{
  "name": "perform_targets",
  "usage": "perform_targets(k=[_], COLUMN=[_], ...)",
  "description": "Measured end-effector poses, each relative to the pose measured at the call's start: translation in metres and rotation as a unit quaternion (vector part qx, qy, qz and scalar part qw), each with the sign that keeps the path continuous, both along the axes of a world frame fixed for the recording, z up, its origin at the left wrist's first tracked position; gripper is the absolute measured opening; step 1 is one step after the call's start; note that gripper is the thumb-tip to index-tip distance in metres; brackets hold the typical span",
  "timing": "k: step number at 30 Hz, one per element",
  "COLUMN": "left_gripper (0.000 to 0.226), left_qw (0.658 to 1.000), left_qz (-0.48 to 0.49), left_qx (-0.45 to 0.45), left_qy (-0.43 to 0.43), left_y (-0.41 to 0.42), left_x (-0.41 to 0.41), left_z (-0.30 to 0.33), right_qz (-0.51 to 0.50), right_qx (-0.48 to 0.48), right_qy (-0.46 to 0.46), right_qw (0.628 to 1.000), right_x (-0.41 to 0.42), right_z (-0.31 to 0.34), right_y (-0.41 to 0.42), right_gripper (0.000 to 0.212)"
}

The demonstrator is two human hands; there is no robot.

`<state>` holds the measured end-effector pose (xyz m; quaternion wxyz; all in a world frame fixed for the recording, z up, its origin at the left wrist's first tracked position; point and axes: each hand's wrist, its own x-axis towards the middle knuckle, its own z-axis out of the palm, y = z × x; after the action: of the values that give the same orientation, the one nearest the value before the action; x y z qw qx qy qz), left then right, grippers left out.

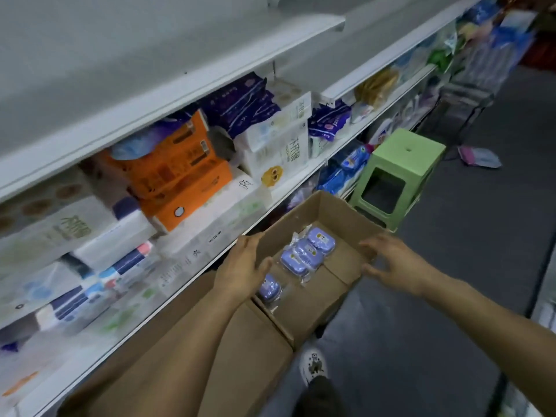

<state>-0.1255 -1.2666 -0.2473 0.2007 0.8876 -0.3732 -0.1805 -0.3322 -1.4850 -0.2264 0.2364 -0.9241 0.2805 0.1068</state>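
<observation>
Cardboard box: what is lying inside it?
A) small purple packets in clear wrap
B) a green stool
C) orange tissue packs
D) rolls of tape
A: several small purple packets in clear wrap lie on the floor of the cardboard box, and nothing else shows in it.

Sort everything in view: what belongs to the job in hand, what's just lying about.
In the job: cardboard box, purple wrapped packs inside it, left hand gripping its wall, right hand open beside it.
Lying about: green stool, orange tissue packs, pouch on the floor.
</observation>
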Motion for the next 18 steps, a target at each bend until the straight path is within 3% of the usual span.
perform_targets(k=[3,7,13,18], left_gripper=[0.054,0.050,0.044,0.060], left_qw=[0.996,0.977,0.929,0.877], left_qz=[0.048,0.111,0.233,0.338], left_qx=[0.035,0.059,0.052,0.087], left_qy=[0.069,0.173,0.284,0.331], left_y=[-0.029,-0.066,-0.102,-0.121], left_x=[0.029,0.055,0.071,0.075], left_z=[-0.039,-0.091,-0.176,-0.266], right_qz=[0.025,0.036,0.044,0.043], right_qx=[0.059,0.105,0.164,0.181], right_qy=[0.079,0.097,0.129,0.146], right_qw=[0.995,0.989,0.977,0.972], right_x=[0.039,0.086,0.144,0.179], right_z=[-0.037,-0.076,-0.162,-0.269], right_y=[-0.041,-0.087,-0.125,-0.142], right_gripper=[0.055,0.051,0.064,0.059])
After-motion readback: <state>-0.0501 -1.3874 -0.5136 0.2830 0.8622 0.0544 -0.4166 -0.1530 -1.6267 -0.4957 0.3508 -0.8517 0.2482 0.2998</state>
